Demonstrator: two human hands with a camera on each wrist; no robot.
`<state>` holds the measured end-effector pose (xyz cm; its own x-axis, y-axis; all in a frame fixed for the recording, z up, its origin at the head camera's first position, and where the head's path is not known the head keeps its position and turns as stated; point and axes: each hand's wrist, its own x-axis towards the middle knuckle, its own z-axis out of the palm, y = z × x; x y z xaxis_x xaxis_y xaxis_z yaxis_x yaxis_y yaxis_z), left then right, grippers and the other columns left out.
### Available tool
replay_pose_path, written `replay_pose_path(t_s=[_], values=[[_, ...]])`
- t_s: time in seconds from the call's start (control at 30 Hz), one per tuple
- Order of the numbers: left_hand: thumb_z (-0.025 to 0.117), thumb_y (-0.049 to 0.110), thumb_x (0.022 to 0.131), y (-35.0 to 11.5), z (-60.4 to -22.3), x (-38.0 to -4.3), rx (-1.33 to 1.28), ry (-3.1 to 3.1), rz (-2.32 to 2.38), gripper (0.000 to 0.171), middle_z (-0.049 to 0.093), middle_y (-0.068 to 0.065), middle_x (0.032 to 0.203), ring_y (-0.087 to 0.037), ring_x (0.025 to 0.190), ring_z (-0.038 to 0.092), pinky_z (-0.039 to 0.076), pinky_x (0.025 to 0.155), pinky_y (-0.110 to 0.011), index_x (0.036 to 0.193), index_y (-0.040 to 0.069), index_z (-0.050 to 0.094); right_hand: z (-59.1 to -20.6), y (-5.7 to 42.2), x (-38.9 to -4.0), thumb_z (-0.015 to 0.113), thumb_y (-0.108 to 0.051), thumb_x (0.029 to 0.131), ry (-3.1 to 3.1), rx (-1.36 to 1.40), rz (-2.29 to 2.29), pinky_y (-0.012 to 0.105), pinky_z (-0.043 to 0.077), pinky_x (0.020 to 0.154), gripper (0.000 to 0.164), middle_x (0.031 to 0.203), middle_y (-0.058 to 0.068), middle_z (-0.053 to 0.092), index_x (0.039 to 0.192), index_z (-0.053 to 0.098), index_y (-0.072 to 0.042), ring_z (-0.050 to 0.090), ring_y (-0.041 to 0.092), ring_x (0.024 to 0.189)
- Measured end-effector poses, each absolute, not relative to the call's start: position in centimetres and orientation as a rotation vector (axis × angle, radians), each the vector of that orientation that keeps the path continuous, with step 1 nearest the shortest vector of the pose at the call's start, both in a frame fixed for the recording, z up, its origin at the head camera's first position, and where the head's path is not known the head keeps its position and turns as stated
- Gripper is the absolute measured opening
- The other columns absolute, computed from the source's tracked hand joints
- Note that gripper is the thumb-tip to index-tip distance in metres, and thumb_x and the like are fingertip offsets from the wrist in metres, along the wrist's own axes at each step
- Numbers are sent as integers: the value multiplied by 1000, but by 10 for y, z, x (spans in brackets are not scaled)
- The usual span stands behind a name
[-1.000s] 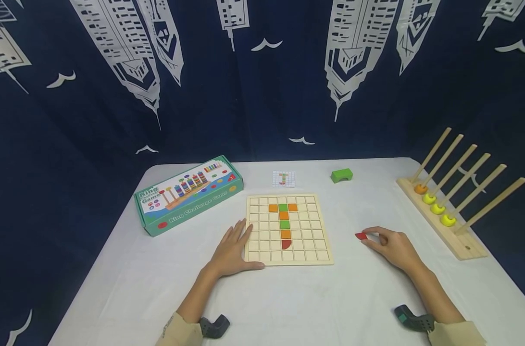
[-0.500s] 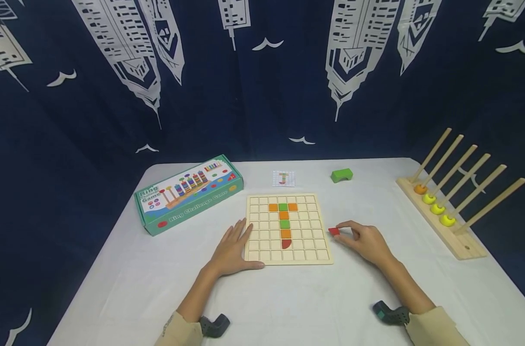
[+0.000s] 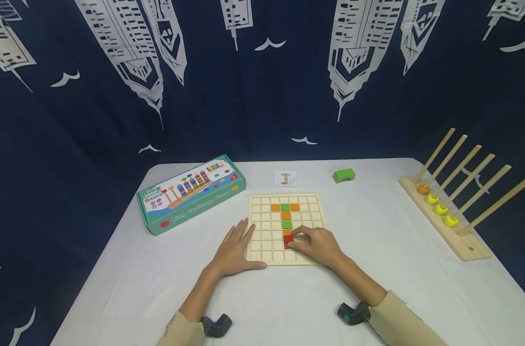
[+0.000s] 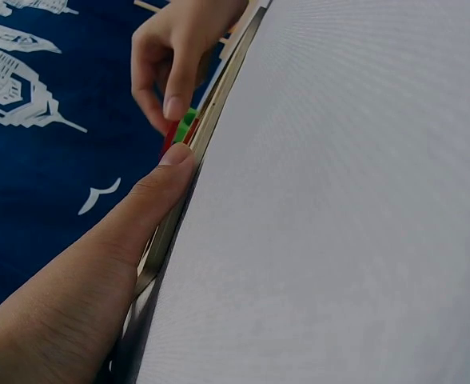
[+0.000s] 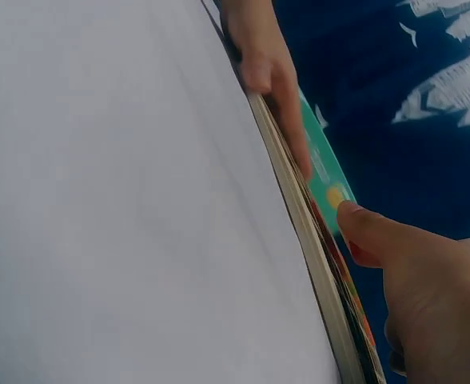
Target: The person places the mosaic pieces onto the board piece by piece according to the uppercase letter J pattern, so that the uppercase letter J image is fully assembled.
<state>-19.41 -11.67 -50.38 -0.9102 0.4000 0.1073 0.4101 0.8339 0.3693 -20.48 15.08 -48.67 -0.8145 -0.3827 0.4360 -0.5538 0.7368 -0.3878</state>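
In the head view a square wooden grid board (image 3: 262, 248) carries a T-like row of orange and green square tiles (image 3: 286, 224), with a red piece (image 3: 286, 246) at the stem's lower end. My left hand (image 3: 235, 249) rests at the board's left edge, fingers spread and thumb along the near corner. My right hand (image 3: 318, 244) reaches over the board and pinches a red tile (image 3: 288, 238) between thumb and fingertips, overlapping the red piece below. The left wrist view shows this red tile (image 4: 169, 138) upright, close over the board's surface.
A green game box (image 3: 191, 194) lies back left. Behind the board are a small pattern card (image 3: 285, 179) and a green arched block (image 3: 343, 176). To the right stands a wooden peg rack (image 3: 446, 221) with orange and yellow pieces at its pegs.
My right hand has travelled left with the red tile, from the table right of the board to over the stem's lower end. The left hand keeps its place at the board's edge.
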Motion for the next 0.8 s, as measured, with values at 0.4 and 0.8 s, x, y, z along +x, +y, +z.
replay_pose_path(t_s=[0.4, 0.8], values=[[46, 85, 58, -117, -504, -195, -661, -2987, -589, 113, 8, -4, 151, -16, 138, 3, 7, 112, -36, 144, 15, 19, -491, 124, -207, 68, -50, 72, -2591, 815, 667, 14, 41, 51, 30, 78, -14, 69, 87, 69, -25, 51, -3, 55], [50, 82, 59, -116, -503, -194, -645, -2996, -605, 112, 9, -5, 151, -18, 138, 4, 7, 111, -37, 144, 15, 20, -495, 126, -208, 69, -53, 70, -2583, 840, 645, 13, 37, 48, 34, 75, -13, 68, 88, 69, -24, 45, -4, 52]])
